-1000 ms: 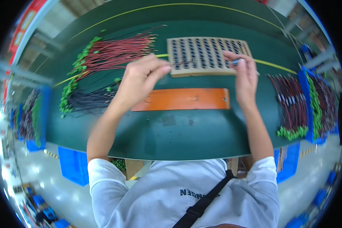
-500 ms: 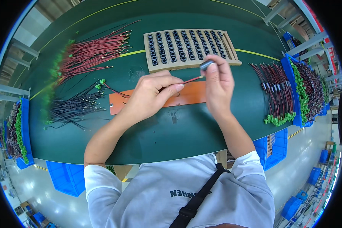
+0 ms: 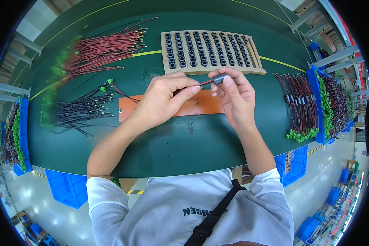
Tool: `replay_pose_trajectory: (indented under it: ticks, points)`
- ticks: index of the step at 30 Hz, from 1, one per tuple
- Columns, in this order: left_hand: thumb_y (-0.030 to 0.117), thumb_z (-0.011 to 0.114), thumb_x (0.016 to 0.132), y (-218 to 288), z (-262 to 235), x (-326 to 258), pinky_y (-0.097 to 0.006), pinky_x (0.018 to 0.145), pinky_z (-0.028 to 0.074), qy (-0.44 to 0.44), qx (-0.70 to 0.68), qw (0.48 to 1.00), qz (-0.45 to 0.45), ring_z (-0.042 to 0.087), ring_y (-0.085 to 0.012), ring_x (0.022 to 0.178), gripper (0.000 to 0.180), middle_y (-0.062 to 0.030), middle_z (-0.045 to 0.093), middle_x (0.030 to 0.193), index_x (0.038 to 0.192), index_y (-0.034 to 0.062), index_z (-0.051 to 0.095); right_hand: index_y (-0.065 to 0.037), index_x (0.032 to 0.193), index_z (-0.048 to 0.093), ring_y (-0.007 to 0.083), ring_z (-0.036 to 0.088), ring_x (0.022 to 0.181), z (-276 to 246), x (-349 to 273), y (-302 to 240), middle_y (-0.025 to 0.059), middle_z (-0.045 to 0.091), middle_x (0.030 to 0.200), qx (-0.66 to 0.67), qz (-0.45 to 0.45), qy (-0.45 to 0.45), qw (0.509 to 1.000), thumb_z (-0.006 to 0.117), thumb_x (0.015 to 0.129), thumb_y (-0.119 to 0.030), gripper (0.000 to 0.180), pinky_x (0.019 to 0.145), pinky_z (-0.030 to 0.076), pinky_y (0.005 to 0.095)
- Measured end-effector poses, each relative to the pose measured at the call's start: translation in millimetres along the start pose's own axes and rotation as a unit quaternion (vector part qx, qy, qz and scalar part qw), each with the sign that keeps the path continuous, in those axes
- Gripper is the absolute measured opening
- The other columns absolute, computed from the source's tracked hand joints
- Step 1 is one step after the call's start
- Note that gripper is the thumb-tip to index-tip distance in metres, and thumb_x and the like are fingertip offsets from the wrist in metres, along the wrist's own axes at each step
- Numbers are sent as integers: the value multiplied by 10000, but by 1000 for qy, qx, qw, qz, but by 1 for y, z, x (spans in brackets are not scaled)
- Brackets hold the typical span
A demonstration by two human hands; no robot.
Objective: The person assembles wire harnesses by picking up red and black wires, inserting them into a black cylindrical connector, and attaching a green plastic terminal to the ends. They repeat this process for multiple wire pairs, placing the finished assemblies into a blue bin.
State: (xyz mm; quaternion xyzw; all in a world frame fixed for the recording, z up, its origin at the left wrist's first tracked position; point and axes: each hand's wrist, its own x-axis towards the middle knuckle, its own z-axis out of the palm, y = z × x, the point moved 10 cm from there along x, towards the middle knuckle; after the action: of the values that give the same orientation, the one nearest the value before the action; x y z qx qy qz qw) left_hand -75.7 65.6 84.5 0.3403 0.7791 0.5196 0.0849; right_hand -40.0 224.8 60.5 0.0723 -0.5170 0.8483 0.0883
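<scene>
My left hand is closed, pinching a red and black wire pair close to its end. Behind that hand the wires run back to a small green connector. A dark grey ferrite core, shaped like a short tube, is held between the thumb and fingers of my right hand. The wire ends meet the core's left opening; how far they reach inside is hidden. Both hands are above an orange strip lying on the green table.
Behind my hands stands a tan tray with rows of black cores. Red wires and black wires lie at left. Finished-looking wire bundles with cores lie at right, beside a blue bin.
My right hand has brought the core left and turned it level, so it now meets the wire ends, which were apart from it. My left hand keeps its pinch on the wires.
</scene>
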Motion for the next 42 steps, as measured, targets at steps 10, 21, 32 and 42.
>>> replay_pose_trajectory:
  ticks: [10, 21, 32, 42]
  points:
    - [32, 688, 943, 10, 8, -3, -289, 797, 547, -32, -48, 998, -26, 699, -136, 814, 597, -87, 725, 808, 1501, 87, 482, 51, 1233, 629, 170, 645, 853, 19, -10, 24, 170, 687, 1157, -3, 19, -63, 998, 505, 1106, -236, 338, 814, 543, 324]
    - [129, 649, 995, -5, -46, 4, -334, 661, 524, -14, 128, 992, 13, 638, -196, 694, 187, -115, 679, 833, 1043, -27, 740, 21, 1364, 575, 137, 627, 807, -60, 28, -22, 134, 686, 1140, 132, -65, 49, 988, 531, 1096, -212, 358, 743, 533, 285]
    - [136, 700, 953, -9, -56, -32, -331, 626, 512, -6, 126, 992, 10, 644, -192, 659, 178, -115, 679, 790, 1003, -28, 751, 43, 1378, 585, 158, 623, 869, 32, -1, 26, 106, 645, 1132, 64, 64, -97, 991, 513, 1101, -195, 373, 793, 535, 302]
    - [-24, 756, 880, -52, -70, -79, -320, 900, 577, 7, -160, 977, -141, 667, -194, 1048, 320, -121, 658, 1255, 1198, -17, 717, -1, 1273, 636, 134, 645, 1076, 82, -14, 93, 75, 652, 1219, -11, 175, -144, 974, 467, 1121, -344, 412, 987, 540, 302]
